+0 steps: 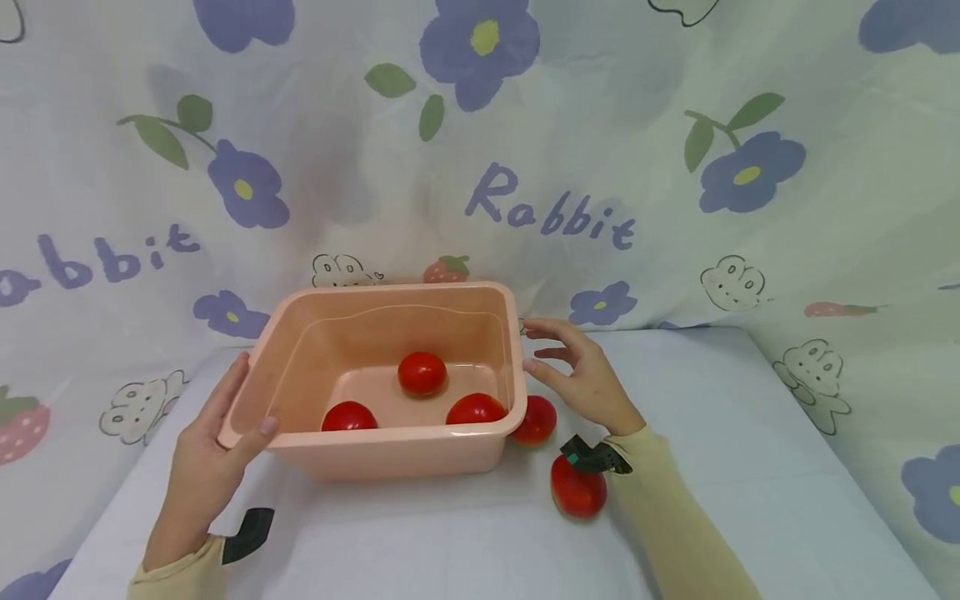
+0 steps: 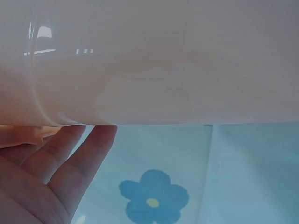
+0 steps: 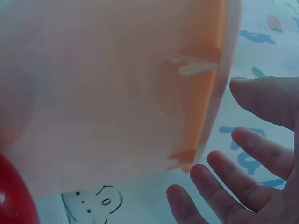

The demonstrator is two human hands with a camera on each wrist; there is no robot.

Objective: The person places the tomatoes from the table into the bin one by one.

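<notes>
A pale pink plastic basin [image 1: 390,455] holds three red tomatoes: one near the middle [image 1: 422,374], one at the front left [image 1: 349,417] and one at the front right [image 1: 476,409], the last two partly hidden by the front wall. My left hand [image 1: 202,471] grips the basin's left end, thumb over the rim at the front corner and fingers outside. Its fingertips [image 2: 105,133] meet the basin's edge in the left wrist view. Beside the right rim is my right hand [image 1: 588,379], holding nothing, with spread, slightly bent fingers [image 3: 224,186].
Two more tomatoes lie outside the basin: one against its right front corner [image 1: 535,421], another nearer, by the right wrist [image 1: 577,490]. A white cloth [image 1: 450,542] covers the table. Behind hangs a curtain [image 1: 600,83] printed with flowers and rabbits.
</notes>
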